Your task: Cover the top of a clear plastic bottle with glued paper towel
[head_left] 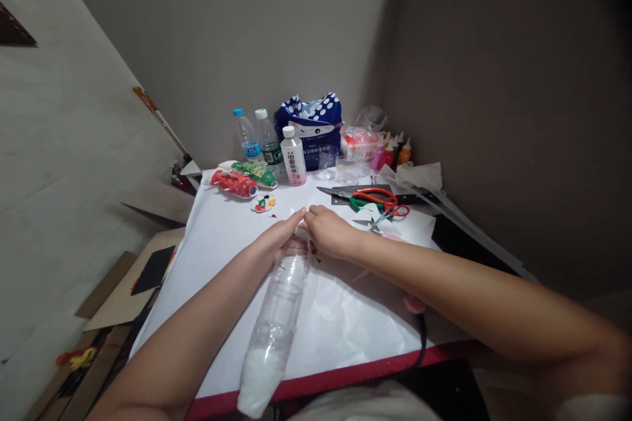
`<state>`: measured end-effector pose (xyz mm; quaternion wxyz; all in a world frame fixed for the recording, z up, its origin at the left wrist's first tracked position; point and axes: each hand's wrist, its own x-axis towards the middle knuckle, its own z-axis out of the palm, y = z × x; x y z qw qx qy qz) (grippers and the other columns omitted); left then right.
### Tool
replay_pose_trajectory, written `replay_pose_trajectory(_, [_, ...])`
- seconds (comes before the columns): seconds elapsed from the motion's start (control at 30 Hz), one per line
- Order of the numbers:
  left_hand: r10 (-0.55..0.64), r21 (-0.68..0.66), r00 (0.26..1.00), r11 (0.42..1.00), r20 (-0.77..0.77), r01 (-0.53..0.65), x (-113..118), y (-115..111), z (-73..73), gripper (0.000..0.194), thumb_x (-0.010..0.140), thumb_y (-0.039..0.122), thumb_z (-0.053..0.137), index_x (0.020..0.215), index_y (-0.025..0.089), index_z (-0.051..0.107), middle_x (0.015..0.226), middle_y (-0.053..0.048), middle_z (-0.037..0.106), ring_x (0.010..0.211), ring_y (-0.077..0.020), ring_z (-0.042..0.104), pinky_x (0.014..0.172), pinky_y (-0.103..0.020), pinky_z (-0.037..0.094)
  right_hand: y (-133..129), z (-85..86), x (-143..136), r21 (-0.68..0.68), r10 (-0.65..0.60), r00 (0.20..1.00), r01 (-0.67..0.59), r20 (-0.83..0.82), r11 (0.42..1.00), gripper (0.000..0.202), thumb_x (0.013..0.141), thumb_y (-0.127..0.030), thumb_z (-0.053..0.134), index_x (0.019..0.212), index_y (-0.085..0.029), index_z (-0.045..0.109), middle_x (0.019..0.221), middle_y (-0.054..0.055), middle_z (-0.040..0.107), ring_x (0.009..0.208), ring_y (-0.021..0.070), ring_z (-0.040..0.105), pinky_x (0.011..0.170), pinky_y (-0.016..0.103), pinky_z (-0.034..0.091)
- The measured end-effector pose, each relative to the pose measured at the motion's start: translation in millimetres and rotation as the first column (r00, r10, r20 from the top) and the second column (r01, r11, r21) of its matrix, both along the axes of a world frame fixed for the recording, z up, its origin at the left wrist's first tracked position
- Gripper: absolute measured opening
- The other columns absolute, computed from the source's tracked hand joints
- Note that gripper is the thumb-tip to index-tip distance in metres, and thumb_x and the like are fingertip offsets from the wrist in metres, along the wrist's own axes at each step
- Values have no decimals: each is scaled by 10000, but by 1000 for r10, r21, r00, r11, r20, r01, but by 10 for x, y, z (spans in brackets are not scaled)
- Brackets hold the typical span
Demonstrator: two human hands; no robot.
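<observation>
A long clear plastic bottle body (281,306) slants over the table's front edge, its near end wrapped in white. My left hand (285,234) is closed around the far end of this bottle, fingers partly behind it. Right beside it, my right hand (326,229) is pinched shut at the same end, its fingertips meeting my left thumb. A small white bit shows between the hands; what the right fingers grip is hidden. Just beyond lies a small paint palette (263,203) with red, green and yellow dabs.
Red (234,183) and green (257,173) painted bottles lie at the back left. Behind stand drink bottles (294,156) and a blue tissue pack (311,135). Large scissors (368,199), small scissors (382,218) and paint bottles (395,151) are on the right. A cable (422,342) hangs over the front edge.
</observation>
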<state>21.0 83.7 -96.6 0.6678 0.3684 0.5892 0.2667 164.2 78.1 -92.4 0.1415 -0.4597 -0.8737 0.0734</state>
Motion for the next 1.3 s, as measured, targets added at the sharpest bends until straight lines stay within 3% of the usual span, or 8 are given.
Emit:
replay_pose_trajectory(0.13, [-27, 10, 1000, 1000, 6, 27, -23, 1, 2, 518, 832, 615, 542, 764, 119, 676, 629, -112, 715, 568, -199, 695, 598, -268, 570, 35, 48, 59, -88, 11, 995, -19, -96, 996, 235, 942, -325, 552, 1054, -132, 623, 1069, 70, 643, 966, 199, 624, 864, 421, 506])
replay_pose_trajectory(0.27, [-30, 18, 999, 999, 45, 29, -26, 9, 5, 533, 813, 626, 564, 884, 114, 694, 730, -118, 742, 623, -202, 708, 634, -277, 571, 113, 172, 201, -206, 14, 967, -69, -255, 976, 195, 954, -215, 504, 1072, -127, 631, 1054, 83, 673, 941, 177, 629, 843, 342, 492])
replay_pose_trajectory(0.4, [-15, 24, 997, 1000, 70, 14, -14, 21, 19, 535, 858, 601, 511, 884, 102, 700, 702, -120, 736, 625, -197, 699, 634, -267, 558, 129, 259, 343, -283, -79, 906, -46, -416, 958, 219, 934, -143, 464, 1062, -128, 641, 1119, 107, 662, 1022, 189, 588, 897, 322, 436])
replay_pose_trajectory(0.47, [-7, 32, 997, 999, 73, 5, -3, 16, 36, 544, 880, 592, 477, 868, 98, 704, 692, -120, 733, 625, -192, 695, 631, -261, 549, 109, 262, 391, -347, -152, 866, -25, -476, 938, 215, 933, -164, 459, 1045, -124, 638, 1067, 106, 668, 977, 189, 593, 846, 310, 447])
replay_pose_trajectory(0.63, [39, 74, 998, 996, 50, -42, 53, -38, 89, 575, 889, 605, 447, 869, 94, 710, 708, -119, 740, 652, -192, 699, 667, -263, 546, 46, 189, 389, -577, -318, 767, -83, -558, 813, 170, 925, -280, 507, 903, -151, 614, 729, 17, 638, 633, 119, 582, 554, 204, 422])
replay_pose_trajectory(0.77, [46, 87, 998, 995, 42, -49, 94, -75, 90, 610, 895, 604, 431, 876, 66, 717, 772, -157, 751, 701, -208, 717, 702, -265, 554, 15, 123, 291, -690, -428, 694, -138, -579, 711, 162, 907, -316, 553, 810, -187, 540, 564, -38, 572, 477, 95, 520, 456, 185, 376])
replay_pose_trajectory(0.87, [65, 97, 997, 993, 31, -68, 103, -76, 51, 599, 888, 597, 454, 913, 58, 713, 786, -174, 754, 729, -234, 730, 712, -280, 564, 17, 65, 218, -731, -493, 650, -143, -578, 667, 193, 918, -311, 554, 772, -193, 507, 506, -63, 530, 432, 88, 492, 433, 184, 367])
replay_pose_trajectory(1.3, [145, 119, 988, 982, 46, -150, 119, -70, -5, 548, 911, 535, 472, 1068, 33, 623, 767, -188, 746, 699, -251, 737, 671, -300, 588, 56, -66, 136, -763, -551, 628, -108, -550, 638, 207, 945, -306, 558, 1046, -131, 603, 887, 19, 635, 664, 102, 604, 581, 247, 528])
